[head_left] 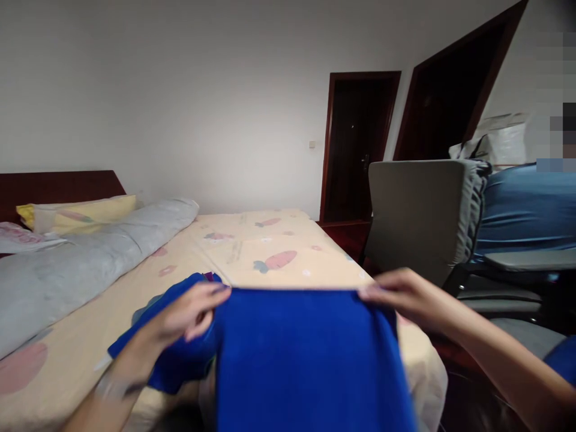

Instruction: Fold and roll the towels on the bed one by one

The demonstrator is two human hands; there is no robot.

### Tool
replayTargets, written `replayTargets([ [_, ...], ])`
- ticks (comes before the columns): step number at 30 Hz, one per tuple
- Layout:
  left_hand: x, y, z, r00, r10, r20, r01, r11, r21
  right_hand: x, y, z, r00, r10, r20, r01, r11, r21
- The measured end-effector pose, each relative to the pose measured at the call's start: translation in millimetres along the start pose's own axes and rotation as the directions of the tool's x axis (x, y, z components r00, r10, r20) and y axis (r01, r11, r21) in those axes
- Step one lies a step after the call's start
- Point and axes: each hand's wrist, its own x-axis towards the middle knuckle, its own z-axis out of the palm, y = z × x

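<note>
A plain blue piece of clothing is stretched between my two hands, its top edge pulled straight and the rest hanging down out of the frame. Its exact kind does not show. My left hand pinches the upper left corner, and my right hand grips the upper right corner; both are slightly blurred. Behind my left hand, a second blue bundle of cloth lies crumpled on the bed, with a small purple patch at its top. I cannot tell whether it joins the held cloth.
Under the cloth is a bed with a cream carrot-print sheet. A rolled grey quilt and a yellow pillow lie to the left. On the right stands a grey office chair with a person in blue. A dark door is behind.
</note>
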Motion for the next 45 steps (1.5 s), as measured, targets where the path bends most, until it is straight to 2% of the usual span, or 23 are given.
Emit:
replayTargets([
  [1, 37, 26, -10.4, 0.999, -0.012, 0.048, 0.016, 0.996, -0.092, 41, -10, -10, 0.997, 0.02, -0.08, -0.013, 0.996, 0.086],
  [2, 76, 54, -21.2, 0.997, 0.068, -0.043, -0.075, 0.975, -0.207, 82, -23, -21, 0.975, 0.043, -0.218, -0.002, 0.983, 0.185],
  [4, 149, 116, -44.0, 0.951, 0.202, -0.234, -0.272, 0.905, -0.327, 159, -56, -47, 0.93, 0.008, -0.366, 0.085, 0.968, 0.237],
  [5, 181, 147, -55.5, 0.927, 0.247, -0.284, -0.337, 0.879, -0.337, 191, -75, -61, 0.867, 0.009, -0.498, 0.178, 0.928, 0.327],
  [6, 207, 177, -66.9, 0.887, 0.296, -0.355, -0.419, 0.84, -0.345, 217, -95, -75, 0.83, -0.006, -0.557, 0.24, 0.906, 0.348],
  [7, 228, 204, -77.6, 0.787, 0.37, -0.494, -0.564, 0.755, -0.333, 236, -113, -89, 0.801, -0.025, -0.598, 0.289, 0.89, 0.351],
  [9, 253, 246, -95.1, 0.608, 0.521, -0.598, -0.744, 0.637, -0.202, 256, -142, -112, 0.717, -0.096, -0.69, 0.456, 0.814, 0.36],
  [10, 258, 258, -100.6, 0.538, 0.587, -0.605, -0.789, 0.603, -0.117, 259, -150, -119, 0.687, -0.14, -0.713, 0.525, 0.773, 0.355],
  [12, 256, 263, -102.3, 0.452, 0.678, -0.58, -0.823, 0.568, 0.022, 255, -150, -122, 0.652, -0.232, -0.722, 0.624, 0.705, 0.337],
  [13, 251, 255, -97.8, 0.425, 0.698, -0.576, -0.829, 0.555, 0.062, 250, -142, -117, 0.653, -0.27, -0.708, 0.641, 0.695, 0.326],
  [15, 237, 218, -77.7, 0.392, 0.696, -0.601, -0.839, 0.539, 0.077, 236, -111, -95, 0.654, -0.314, -0.688, 0.648, 0.702, 0.296],
  [17, 218, 157, -44.8, 0.423, 0.659, -0.622, -0.825, 0.564, 0.037, 217, -62, -61, 0.65, -0.314, -0.693, 0.622, 0.743, 0.247],
  [18, 207, 119, -24.9, 0.461, 0.632, -0.623, -0.797, 0.604, 0.022, 205, -33, -39, 0.668, -0.303, -0.68, 0.582, 0.782, 0.224],
  [19, 196, 79, -3.7, 0.51, 0.599, -0.617, -0.748, 0.663, 0.025, 191, -2, -16, 0.716, -0.272, -0.643, 0.511, 0.831, 0.218],
  [22, 161, -42, 60.5, 0.703, 0.482, -0.522, -0.509, 0.855, 0.103, 143, 92, 58, 0.857, -0.104, -0.505, 0.286, 0.911, 0.297],
  [23, 150, -78, 79.7, 0.792, 0.442, -0.422, -0.426, 0.894, 0.138, 126, 121, 81, 0.888, -0.032, -0.459, 0.213, 0.913, 0.348],
  [24, 139, -109, 96.5, 0.854, 0.396, -0.337, -0.352, 0.917, 0.187, 111, 145, 102, 0.907, 0.038, -0.42, 0.136, 0.916, 0.378],
  [27, 107, -170, 128.2, 0.905, 0.338, -0.257, -0.286, 0.933, 0.221, 75, 191, 141, 0.918, 0.184, -0.351, -0.076, 0.952, 0.298],
  [29, 88, -184, 132.9, 0.917, 0.338, -0.213, -0.28, 0.924, 0.261, 61, 197, 148, 0.953, 0.179, -0.243, -0.121, 0.964, 0.238],
  [33, 61, -183, 120.7, 0.92, 0.357, -0.161, -0.255, 0.857, 0.448, 47, 186, 140, 0.988, 0.147, -0.038, -0.13, 0.95, 0.284],
  [39, 43, -183, 113.6, 0.96, 0.28, -0.017, -0.229, 0.815, 0.532, 27, 185, 138, 0.961, 0.179, 0.213, -0.211, 0.967, 0.14],
  [41, 41, -188, 113.8, 0.968, 0.251, 0.002, -0.218, 0.837, 0.501, 24, 184, 138, 0.949, 0.198, 0.246, -0.227, 0.969, 0.095],
  [45, 41, -198, 111.2, 0.975, 0.211, -0.069, -0.167, 0.903, 0.396, 26, 180, 139, 0.954, 0.198, 0.225, -0.223, 0.971, 0.091],
])
